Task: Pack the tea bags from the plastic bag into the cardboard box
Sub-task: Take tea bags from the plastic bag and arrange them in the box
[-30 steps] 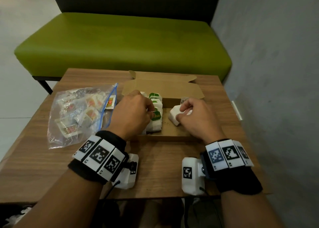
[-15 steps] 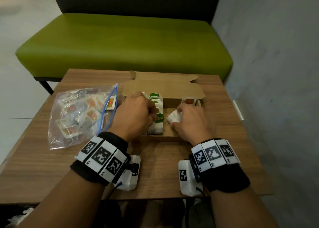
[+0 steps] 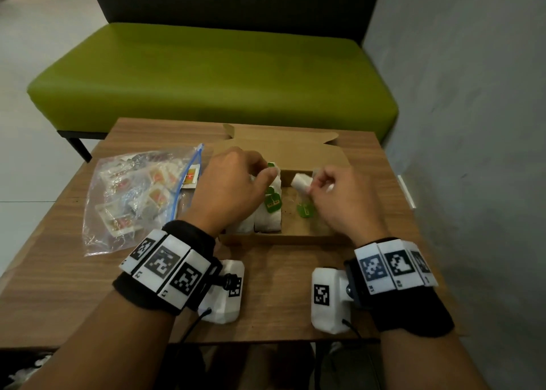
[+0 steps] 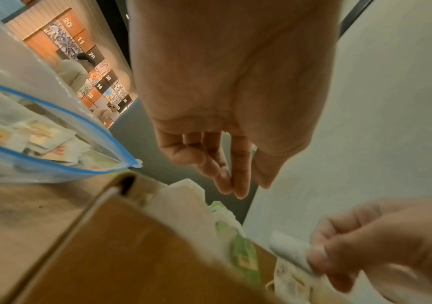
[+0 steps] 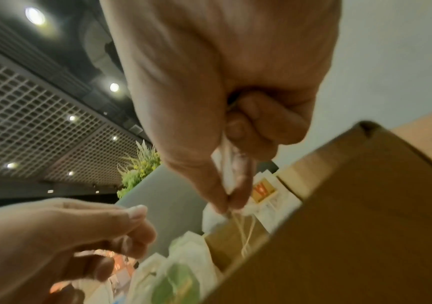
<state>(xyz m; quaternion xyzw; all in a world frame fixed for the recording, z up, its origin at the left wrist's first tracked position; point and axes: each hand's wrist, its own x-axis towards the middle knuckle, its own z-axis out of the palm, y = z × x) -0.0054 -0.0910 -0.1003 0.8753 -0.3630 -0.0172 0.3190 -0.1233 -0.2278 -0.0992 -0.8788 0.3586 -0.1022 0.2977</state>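
An open cardboard box [image 3: 283,238] sits mid-table with its lid folded back. White tea bags with green tags [image 3: 267,221] stand in a row at its left side. My right hand [image 3: 313,183] pinches one white tea bag [image 3: 300,180] above the box floor, and its green tag [image 3: 305,209] dangles on a string. The right wrist view shows thumb and finger squeezing that tea bag [image 5: 229,174]. My left hand [image 3: 266,172] hovers over the row's far end. Its fingers [image 4: 235,181] hang relaxed and hold nothing. The clear plastic bag [image 3: 133,200] of tea bags lies to the left.
One red-tagged sachet [image 3: 190,177] pokes out of the bag's blue zip mouth. Another red-tagged bag [image 5: 264,190] leans at the box's far right wall. A green bench [image 3: 206,73] stands behind the wooden table [image 3: 280,286], and a grey wall [image 3: 472,94] runs along the right.
My right hand has lifted the tea bag off the box floor, so its green tag now dangles. My left hand has risen slightly and shifted toward the far end of the row.
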